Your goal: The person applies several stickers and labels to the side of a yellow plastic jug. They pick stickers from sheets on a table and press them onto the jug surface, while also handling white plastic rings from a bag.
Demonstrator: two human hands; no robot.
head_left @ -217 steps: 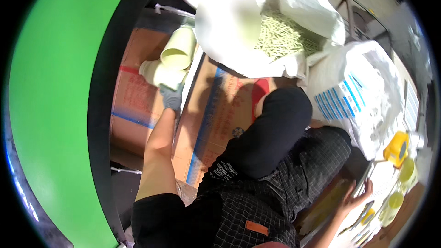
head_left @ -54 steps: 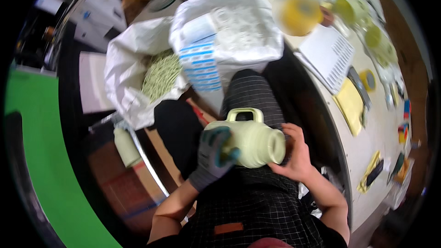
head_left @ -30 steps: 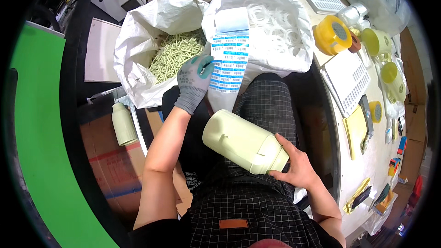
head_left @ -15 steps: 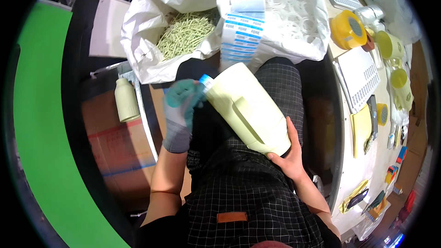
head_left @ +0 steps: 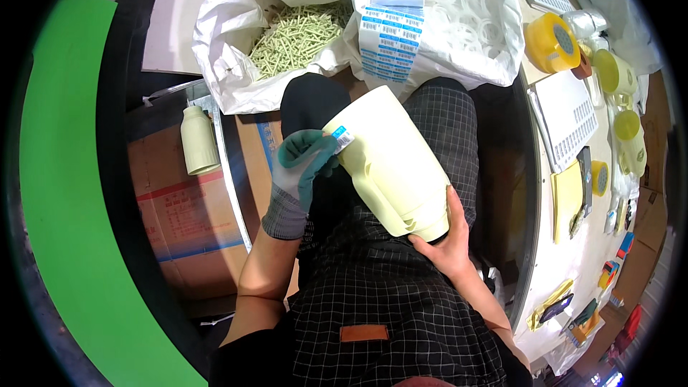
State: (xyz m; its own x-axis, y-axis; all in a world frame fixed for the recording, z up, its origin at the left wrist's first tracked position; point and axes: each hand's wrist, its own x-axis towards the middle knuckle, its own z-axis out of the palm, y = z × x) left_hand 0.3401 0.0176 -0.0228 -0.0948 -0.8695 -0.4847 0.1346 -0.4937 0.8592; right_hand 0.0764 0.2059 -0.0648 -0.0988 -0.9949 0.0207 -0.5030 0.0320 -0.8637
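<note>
Across my lap lies a pale yellow plastic jug [head_left: 401,161], its wide end pointing away and its side handle turned toward the left. My bare right hand [head_left: 448,244] grips the narrower near end, thumb on one side and fingers along the other. At the far left edge of the jug is a small blue-and-white sticker label [head_left: 342,138], which lies against the surface. My left hand [head_left: 304,158], in a grey-and-green work glove, pinches the label's left edge between thumb and fingers. The fingertips partly cover that edge.
Ahead, one white sack [head_left: 215,64] holds pale green sticks, another [head_left: 502,50] clear rings; a label sheet [head_left: 390,39] hangs between them. A pale bottle [head_left: 198,143] rests on a carton at left. The right-hand table [head_left: 527,315] carries tape rolls, papers and cups. A green surface [head_left: 64,172] runs along the left.
The jug has rolled, bringing its handle lower on the left side. My left hand has moved slightly right, and the label now rests on the jug's surface.
</note>
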